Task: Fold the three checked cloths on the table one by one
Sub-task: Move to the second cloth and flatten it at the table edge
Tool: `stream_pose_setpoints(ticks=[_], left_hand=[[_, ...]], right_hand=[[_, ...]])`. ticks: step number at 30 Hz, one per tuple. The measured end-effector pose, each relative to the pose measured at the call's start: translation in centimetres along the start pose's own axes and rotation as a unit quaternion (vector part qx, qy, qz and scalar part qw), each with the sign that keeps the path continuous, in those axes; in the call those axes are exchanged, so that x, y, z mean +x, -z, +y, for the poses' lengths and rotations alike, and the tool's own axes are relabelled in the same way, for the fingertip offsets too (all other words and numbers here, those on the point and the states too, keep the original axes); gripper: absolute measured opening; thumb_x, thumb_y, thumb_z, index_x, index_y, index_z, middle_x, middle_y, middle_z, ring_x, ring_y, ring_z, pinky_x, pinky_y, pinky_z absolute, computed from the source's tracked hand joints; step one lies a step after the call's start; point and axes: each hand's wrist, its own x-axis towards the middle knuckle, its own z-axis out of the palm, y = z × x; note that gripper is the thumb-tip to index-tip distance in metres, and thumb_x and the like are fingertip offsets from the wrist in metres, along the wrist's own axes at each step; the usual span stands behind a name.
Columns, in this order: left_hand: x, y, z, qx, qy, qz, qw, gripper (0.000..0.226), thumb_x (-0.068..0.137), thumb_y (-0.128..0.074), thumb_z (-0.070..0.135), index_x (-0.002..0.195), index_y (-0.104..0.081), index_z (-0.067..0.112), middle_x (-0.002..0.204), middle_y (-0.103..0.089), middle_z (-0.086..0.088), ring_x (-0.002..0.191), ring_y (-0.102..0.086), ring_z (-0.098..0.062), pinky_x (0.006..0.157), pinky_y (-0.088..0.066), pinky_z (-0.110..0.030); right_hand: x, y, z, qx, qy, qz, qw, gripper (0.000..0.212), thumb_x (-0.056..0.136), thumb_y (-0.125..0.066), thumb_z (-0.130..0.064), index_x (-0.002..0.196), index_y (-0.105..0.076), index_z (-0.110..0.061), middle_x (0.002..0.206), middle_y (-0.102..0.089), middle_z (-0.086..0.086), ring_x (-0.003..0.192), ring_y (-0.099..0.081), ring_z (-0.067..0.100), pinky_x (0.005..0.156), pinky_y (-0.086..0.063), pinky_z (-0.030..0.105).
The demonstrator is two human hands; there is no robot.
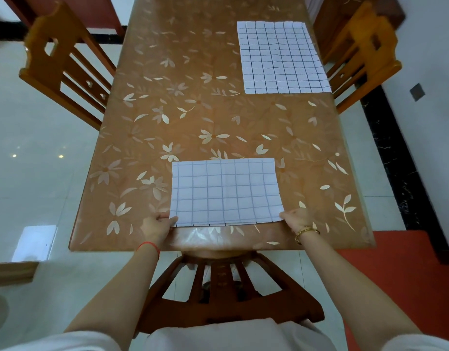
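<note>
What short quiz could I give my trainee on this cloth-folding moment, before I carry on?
1. True or false: both hands grip the near cloth at its near corners.
2. Where does the far cloth lie on the table?
A. far right, beside a chair
B. far left
C. on top of the near cloth
3. Which wrist wears the gold bracelet?

Key
1. True: the left hand pinches the near left corner, the right hand the near right one.
2. A: it lies flat by the right edge, apart from the near cloth.
3. The right; the left wears a red string.
</note>
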Motion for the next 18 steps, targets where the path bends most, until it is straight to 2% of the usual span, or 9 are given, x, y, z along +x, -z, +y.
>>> stream_pose_setpoints(ticks=[3, 5, 9, 12, 15, 16, 18], left_hand=[[-0.8, -0.3, -0.7, 0.012, -0.006, -0.007, 1.000, 0.018, 0.082, -0.078, 0.014, 0.095, -0.069, 0.004, 0.098, -0.068, -0.012, 0.103, -0.061, -0.029, 0.090, -0.044, -0.032], [-1.2, -0.4, -1.0, 0.018, -0.007, -0.003, 1.000, 0.024, 0.082, -0.077, 0.013, 0.100, -0.069, 0.000, 0.104, -0.069, -0.016, 0.107, -0.062, -0.031, 0.089, -0.044, -0.032], [-1.4, -0.3, -1.5, 0.008, -0.015, -0.002, 1.000, 0.030, 0.081, -0.077, 0.011, 0.108, -0.069, 0.001, 0.107, -0.069, -0.014, 0.108, -0.062, -0.030, 0.087, -0.043, -0.029], [-0.9, -0.1, -2.1, 0.009, -0.031, 0.006, 0.999, 0.031, 0.080, -0.078, 0.012, 0.108, -0.071, 0.004, 0.103, -0.071, -0.014, 0.105, -0.064, -0.029, 0.086, -0.044, -0.029], [-1.1, 0.2, -1.9, 0.017, -0.077, 0.027, 0.996, 0.024, 0.085, -0.070, 0.008, 0.109, -0.068, 0.009, 0.100, -0.070, -0.009, 0.097, -0.063, -0.023, 0.085, -0.042, -0.027], [-1.2, 0.2, -1.7, 0.027, -0.111, 0.036, 0.993, 0.020, 0.087, -0.067, 0.009, 0.107, -0.066, 0.012, 0.098, -0.069, -0.006, 0.094, -0.062, -0.021, 0.084, -0.044, -0.028], [-0.9, 0.0, -1.2, 0.069, -0.197, 0.044, 0.977, 0.014, 0.091, -0.064, 0.016, 0.104, -0.061, 0.019, 0.099, -0.065, -0.003, 0.090, -0.061, -0.019, 0.083, -0.049, -0.033]], right_hand=[[-1.4, 0.6, 0.7, -0.049, 0.004, -0.014, 0.999, 0.044, 0.079, -0.065, -0.014, 0.045, -0.037, -0.014, 0.048, -0.037, 0.001, 0.052, -0.038, 0.019, 0.053, -0.030, 0.028], [-1.8, 0.7, 1.3, -0.074, 0.009, -0.020, 0.997, 0.044, 0.080, -0.064, -0.017, 0.046, -0.036, -0.015, 0.048, -0.036, 0.000, 0.050, -0.036, 0.018, 0.051, -0.026, 0.028], [-2.2, 0.6, 2.0, -0.084, 0.013, -0.014, 0.996, 0.044, 0.081, -0.066, -0.022, 0.047, -0.038, -0.016, 0.048, -0.036, 0.000, 0.050, -0.037, 0.018, 0.053, -0.029, 0.028], [-2.4, 0.5, 1.7, -0.059, 0.038, 0.034, 0.997, 0.036, 0.084, -0.063, -0.019, 0.054, -0.046, -0.011, 0.051, -0.042, 0.002, 0.051, -0.040, 0.018, 0.050, -0.030, 0.027], [-2.5, 0.2, 0.4, -0.043, 0.109, 0.097, 0.988, 0.017, 0.085, -0.062, -0.016, 0.077, -0.059, -0.001, 0.073, -0.061, 0.012, 0.071, -0.058, 0.029, 0.063, -0.048, 0.035], [-2.3, -0.2, -0.3, -0.040, 0.148, 0.111, 0.982, 0.014, 0.085, -0.062, -0.013, 0.078, -0.059, -0.002, 0.078, -0.061, 0.013, 0.077, -0.059, 0.030, 0.068, -0.049, 0.038], [-1.8, -1.3, -2.0, -0.038, 0.234, 0.110, 0.965, 0.008, 0.086, -0.058, -0.011, 0.081, -0.059, -0.004, 0.085, -0.059, 0.013, 0.087, -0.056, 0.029, 0.078, -0.044, 0.033]])
